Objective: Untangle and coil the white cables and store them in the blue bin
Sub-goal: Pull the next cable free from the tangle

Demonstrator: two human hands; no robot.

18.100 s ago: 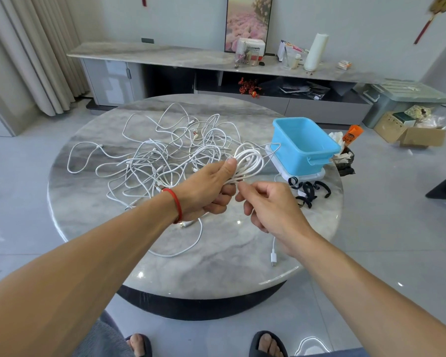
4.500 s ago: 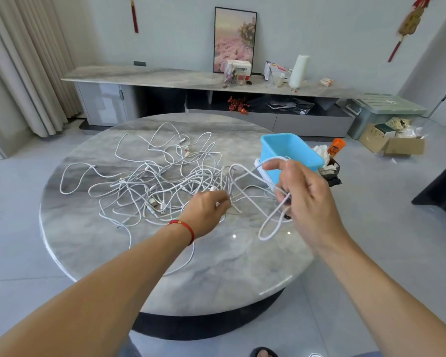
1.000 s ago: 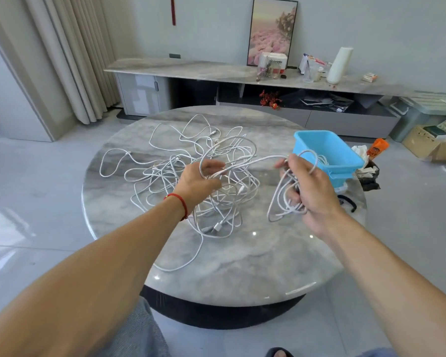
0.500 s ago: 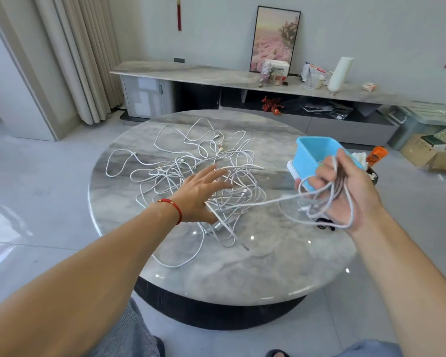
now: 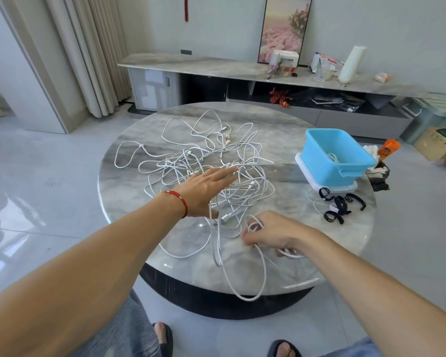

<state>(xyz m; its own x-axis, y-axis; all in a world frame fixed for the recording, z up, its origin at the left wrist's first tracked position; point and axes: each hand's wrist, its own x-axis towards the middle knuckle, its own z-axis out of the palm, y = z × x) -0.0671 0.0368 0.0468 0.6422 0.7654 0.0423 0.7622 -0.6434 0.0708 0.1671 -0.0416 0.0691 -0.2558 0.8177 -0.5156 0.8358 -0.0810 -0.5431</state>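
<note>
A tangle of white cables (image 5: 204, 161) covers the middle of the round marble table (image 5: 281, 266). My left hand (image 5: 206, 189) lies flat on the tangle with straight fingers. Near the table's front, my right hand (image 5: 271, 233) grips a white cable (image 5: 262, 274) whose loop hangs over the table edge. The blue bin (image 5: 335, 155) stands at the right on a white lid, and a bit of white cable (image 5: 331, 157) shows inside it.
Several black cable ties (image 5: 339, 206) lie in front of the bin. An orange bottle (image 5: 389, 148) and a dark basket (image 5: 380, 176) stand at the table's right edge. A long sideboard (image 5: 242, 70) with clutter runs behind. My slippered feet show below.
My right hand has come down from beside the bin to the table's front with the cable in it. My left hand still rests flat on the tangle.
</note>
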